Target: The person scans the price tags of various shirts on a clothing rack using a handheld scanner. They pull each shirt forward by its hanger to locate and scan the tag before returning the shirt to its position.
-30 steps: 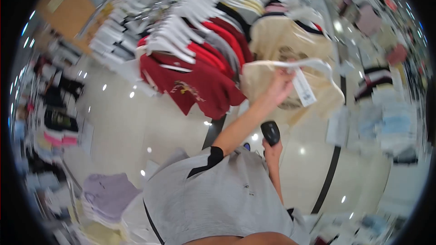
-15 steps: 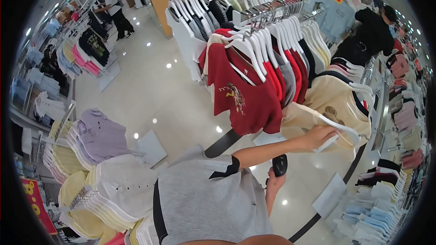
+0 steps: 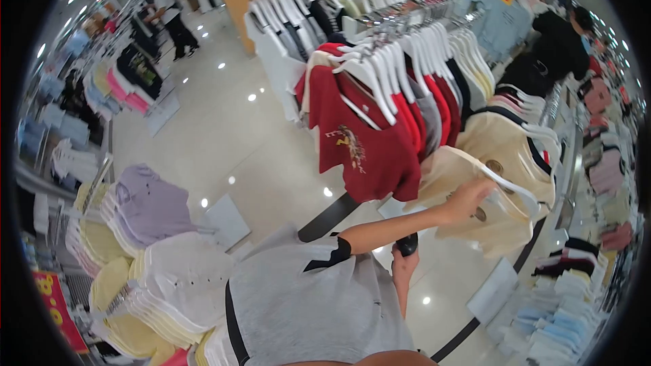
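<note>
My left hand (image 3: 468, 202) reaches across to the right, fingers closed at the neckline of a cream T-shirt (image 3: 451, 169). A white hanger (image 3: 505, 181) runs through that shirt, just beside my fingertips; the exact grip is blurred. Lower down, my right hand (image 3: 405, 264) is wrapped around a black handheld scanner (image 3: 407, 244), whose lower part my fingers cover. Behind the held shirt hangs another cream T-shirt with dark trim (image 3: 505, 139). A dark red printed T-shirt (image 3: 359, 139) hangs at the front of the rack, left of my left hand.
A metal rack (image 3: 407, 10) carries several shirts on white hangers. At lower left hang a lilac shirt (image 3: 152, 200) and white shirts (image 3: 186, 271). A person in black (image 3: 553, 51) stands at upper right, another person (image 3: 173, 17) at far left. White base plates (image 3: 491, 291) sit on the floor.
My left hand has shifted slightly left and up with the cream T-shirt, whose front now faces me more and hangs lower. The scanner and my right hand have moved slightly left.
</note>
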`<state>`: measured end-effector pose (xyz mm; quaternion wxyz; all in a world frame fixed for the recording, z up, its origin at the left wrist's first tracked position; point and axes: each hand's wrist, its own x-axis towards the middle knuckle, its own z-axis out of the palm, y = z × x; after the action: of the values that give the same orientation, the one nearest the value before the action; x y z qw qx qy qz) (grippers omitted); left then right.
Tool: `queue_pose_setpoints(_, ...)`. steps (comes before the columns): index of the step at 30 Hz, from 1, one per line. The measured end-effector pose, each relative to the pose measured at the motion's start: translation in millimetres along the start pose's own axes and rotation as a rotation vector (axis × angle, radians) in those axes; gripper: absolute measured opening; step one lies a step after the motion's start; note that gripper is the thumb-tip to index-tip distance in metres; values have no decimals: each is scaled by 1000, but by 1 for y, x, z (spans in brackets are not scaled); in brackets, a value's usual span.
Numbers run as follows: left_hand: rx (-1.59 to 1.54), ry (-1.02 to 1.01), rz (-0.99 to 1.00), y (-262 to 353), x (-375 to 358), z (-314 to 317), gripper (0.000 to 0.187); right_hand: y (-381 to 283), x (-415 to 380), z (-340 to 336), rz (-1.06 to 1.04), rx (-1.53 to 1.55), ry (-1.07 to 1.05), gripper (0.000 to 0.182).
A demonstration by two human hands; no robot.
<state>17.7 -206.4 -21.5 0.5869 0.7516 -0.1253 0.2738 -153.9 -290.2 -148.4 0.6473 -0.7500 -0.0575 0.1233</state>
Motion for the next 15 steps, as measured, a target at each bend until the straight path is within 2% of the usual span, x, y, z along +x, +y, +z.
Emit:
queue_pose_setpoints(2,-752,47,-266,-2,1,8,20,-6,0,-1,-1,-45,28,31)
queue_pose_setpoints(3,-930,62,-301,0,3,10,18,-9,0,-1,13,-66,20,31)
queue_pose_setpoints(4,-944,40,-310,2,5,9,18,-15,-1,0,29,-86,9,31)
queue_pose_setpoints(6,-817,23,-176,3,6,6,17,-24,-4,-1,40,-75,44,30)
queue_pose_setpoints(14,-841,22,-131,13,9,2,17,-10,-6,-8,48,-79,77,32)
queue_pose_setpoints(15,-581,-45,-78,17,10,-3,13,-14,-6,-8,47,-76,88,32)
